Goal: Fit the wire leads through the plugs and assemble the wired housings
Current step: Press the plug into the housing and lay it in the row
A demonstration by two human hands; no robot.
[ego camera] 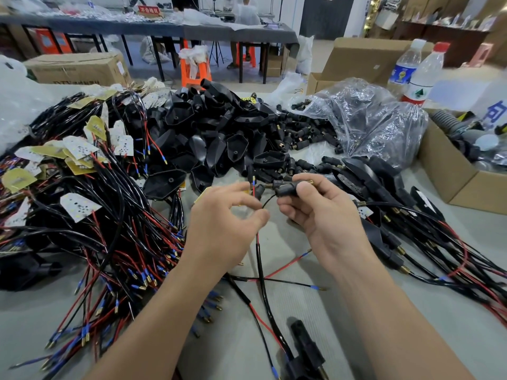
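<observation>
Hands [225, 215] raised, pinching lead [254, 187], plug [286, 187].

Head-worn wide view, forward and down, close over the table [301, 311].

Even, diffuse indoor light filled the scene, with only soft, faint shadows on the grey table [288, 311]. Glare streaked the crinkled plastic bag [370, 119]. Wide-angle distortion bowed the frame edges and stretched the forearms. The far background appeared slightly soft and overexposed near the top.
</observation>
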